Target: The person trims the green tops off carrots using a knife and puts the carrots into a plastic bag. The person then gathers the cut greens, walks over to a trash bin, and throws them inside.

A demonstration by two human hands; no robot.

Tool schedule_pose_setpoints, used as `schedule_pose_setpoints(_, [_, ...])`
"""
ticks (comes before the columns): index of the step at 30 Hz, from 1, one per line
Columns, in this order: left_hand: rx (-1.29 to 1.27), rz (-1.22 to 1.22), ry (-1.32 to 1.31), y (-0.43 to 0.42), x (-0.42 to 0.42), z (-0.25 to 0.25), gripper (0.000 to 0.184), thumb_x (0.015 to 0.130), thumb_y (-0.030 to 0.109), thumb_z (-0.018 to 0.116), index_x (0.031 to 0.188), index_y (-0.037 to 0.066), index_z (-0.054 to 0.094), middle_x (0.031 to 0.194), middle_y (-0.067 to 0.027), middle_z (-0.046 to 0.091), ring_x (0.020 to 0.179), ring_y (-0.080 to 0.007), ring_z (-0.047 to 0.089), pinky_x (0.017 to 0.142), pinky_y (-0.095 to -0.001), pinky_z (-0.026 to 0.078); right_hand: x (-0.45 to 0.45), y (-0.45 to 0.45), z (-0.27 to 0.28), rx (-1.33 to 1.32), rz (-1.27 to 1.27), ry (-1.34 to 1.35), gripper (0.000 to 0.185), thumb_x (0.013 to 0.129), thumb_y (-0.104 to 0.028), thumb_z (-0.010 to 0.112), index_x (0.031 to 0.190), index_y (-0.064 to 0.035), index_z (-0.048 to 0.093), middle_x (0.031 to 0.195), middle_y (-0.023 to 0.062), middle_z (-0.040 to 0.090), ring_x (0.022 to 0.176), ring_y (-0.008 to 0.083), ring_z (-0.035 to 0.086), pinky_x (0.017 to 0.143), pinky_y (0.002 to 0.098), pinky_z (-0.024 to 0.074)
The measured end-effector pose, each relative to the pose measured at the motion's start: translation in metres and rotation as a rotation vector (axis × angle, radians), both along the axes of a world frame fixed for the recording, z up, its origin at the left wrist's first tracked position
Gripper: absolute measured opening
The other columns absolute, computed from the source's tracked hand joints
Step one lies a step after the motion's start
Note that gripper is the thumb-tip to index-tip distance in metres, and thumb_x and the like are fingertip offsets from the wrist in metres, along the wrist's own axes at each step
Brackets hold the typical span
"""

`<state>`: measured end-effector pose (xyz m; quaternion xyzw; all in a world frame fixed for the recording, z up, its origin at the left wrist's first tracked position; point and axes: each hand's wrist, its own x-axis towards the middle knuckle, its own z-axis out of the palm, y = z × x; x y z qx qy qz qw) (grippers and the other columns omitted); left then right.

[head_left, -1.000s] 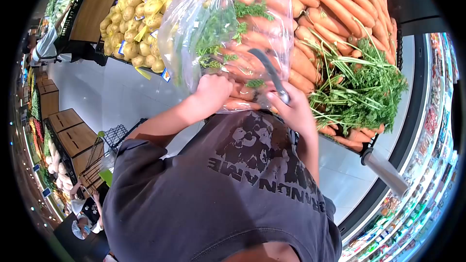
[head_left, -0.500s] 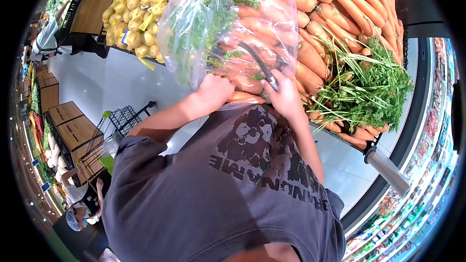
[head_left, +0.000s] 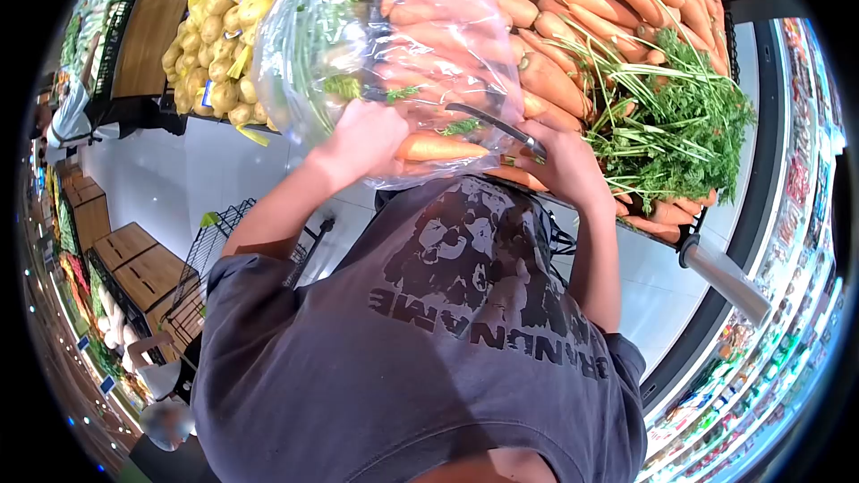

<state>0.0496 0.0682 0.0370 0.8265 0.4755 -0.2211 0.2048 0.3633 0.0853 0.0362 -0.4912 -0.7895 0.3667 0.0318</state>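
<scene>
Grip the clear bag (head_left: 385,54) by its lower edge with your left hand (head_left: 369,136), near the centre of the frame, so the thin film doesn't bunch. Your left fingers look curled into the film; whether they also pinch the single carrot (head_left: 443,147) just beside them cannot be told. Your right hand (head_left: 565,164), right of centre, has its fingers wrapped around the handle of a curved, knife-like tool (head_left: 495,125), its tip pointing left and slightly up across the plastic. Angle that tip clear of the film and of your left hand, since a snag could tear the bag. The bag fills the upper middle of the frame, glossy and see-through, creased with white glare. Green leaves (head_left: 304,72) show through its left part, orange carrots (head_left: 443,45) through its right; which lie inside and which behind is unclear.
</scene>
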Motion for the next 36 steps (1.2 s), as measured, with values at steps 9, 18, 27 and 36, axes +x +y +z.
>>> schedule_pose_setpoints(9, [0.257, -0.108, 0.109, 0.024, -0.004, 0.026, 0.055, 0.072, 0.035, 0.078, 0.123, 0.019, 0.068, 0.122, -0.0028, 0.064, 0.112, -0.0214, 0.064, 0.092, -0.0419, 0.051, -0.04, -0.016, -0.034, 0.095, -0.073, 0.047, 0.032, 0.082, -0.022, 0.079, 0.108, -0.0057, 0.071, 0.102, 0.0127, 0.064, 0.096, 0.0332, 0.066, 0.083, 0.044, 0.0529])
schedule_pose_setpoints(18, [0.272, 0.183, -0.264, 0.041, -0.023, 0.044, 0.058, 0.067, 0.029, 0.075, 0.123, 0.015, 0.069, 0.101, -0.0113, 0.069, 0.095, -0.0333, 0.068, 0.088, -0.0464, 0.053, -0.007, -0.002, -0.023, 0.158, -0.261, 0.203, 0.02, 0.088, -0.02, 0.076, 0.099, -0.0044, 0.072, 0.095, 0.0138, 0.063, 0.091, 0.0328, 0.065, 0.079, 0.0415, 0.0521])
schedule_pose_setpoints(27, [0.226, 0.254, -0.359, 0.038, -0.03, 0.032, 0.061, 0.065, 0.03, 0.076, 0.121, 0.007, 0.071, 0.109, -0.0107, 0.069, 0.101, -0.0334, 0.067, 0.09, -0.0429, 0.054, -0.055, -0.016, -0.065, 0.257, -0.508, 0.485, 0.027, 0.083, -0.01, 0.079, 0.11, -0.0073, 0.075, 0.127, 0.0164, 0.06, 0.126, 0.0309, 0.053, 0.107, 0.0399, 0.0427])
schedule_pose_setpoints(36, [0.375, 0.324, -0.521, 0.016, -0.038, 0.023, 0.057, 0.069, 0.038, 0.079, 0.12, 0.012, 0.07, 0.108, -0.0103, 0.069, 0.099, -0.0337, 0.068, 0.088, -0.0452, 0.054, -0.047, 0.002, -0.063, -0.14, -0.738, 0.761, 0.014, 0.09, -0.007, 0.074, 0.1, 0.003, 0.072, 0.076, 0.003, 0.067, 0.066, 0.0078, 0.059, 0.058, 0.026, 0.0462])
